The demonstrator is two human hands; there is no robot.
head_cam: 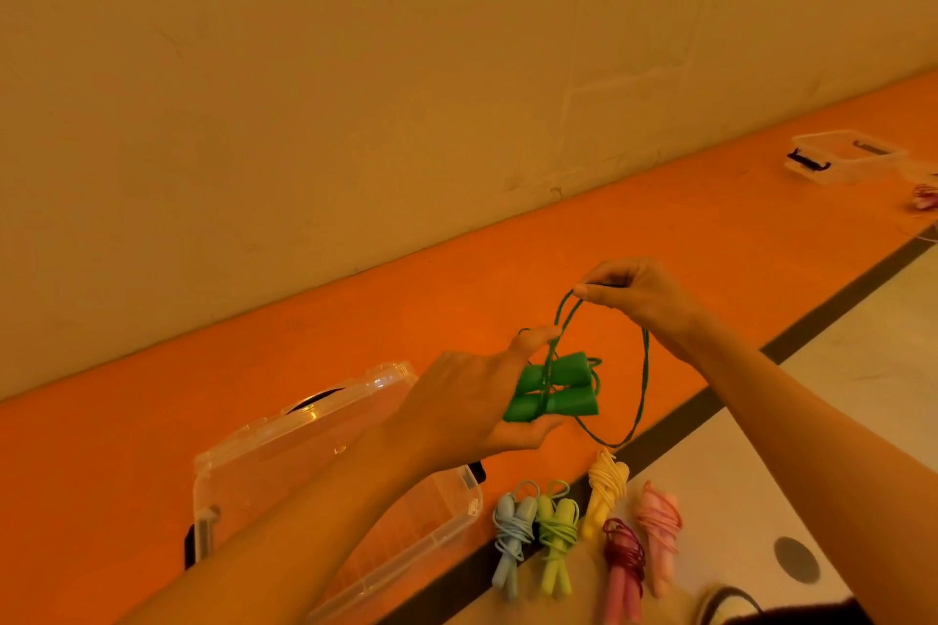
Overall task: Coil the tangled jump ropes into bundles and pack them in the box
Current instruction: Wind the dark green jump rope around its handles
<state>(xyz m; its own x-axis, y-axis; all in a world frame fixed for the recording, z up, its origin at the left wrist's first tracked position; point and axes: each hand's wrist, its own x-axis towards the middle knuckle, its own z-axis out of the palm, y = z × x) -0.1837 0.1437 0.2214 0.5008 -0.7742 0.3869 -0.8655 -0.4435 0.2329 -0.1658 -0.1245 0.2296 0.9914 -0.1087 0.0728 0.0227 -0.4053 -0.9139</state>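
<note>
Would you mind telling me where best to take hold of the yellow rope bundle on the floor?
Grip the yellow bundle across its wrapped middle, coming down from above: it lies flat on the floor, the coils bind both handles together there, and nothing covers it.

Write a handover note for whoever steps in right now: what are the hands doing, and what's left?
Left hand grips two dark green foam handles side by side. Right hand pinches a loop of their green cord.
Done: five coiled rope bundles on the floor: pale blue, lime, yellow, maroon, pink.
Left: finish coiling the green rope, then pack all six into the clear plastic box beside them; nothing shows inside it.
</note>
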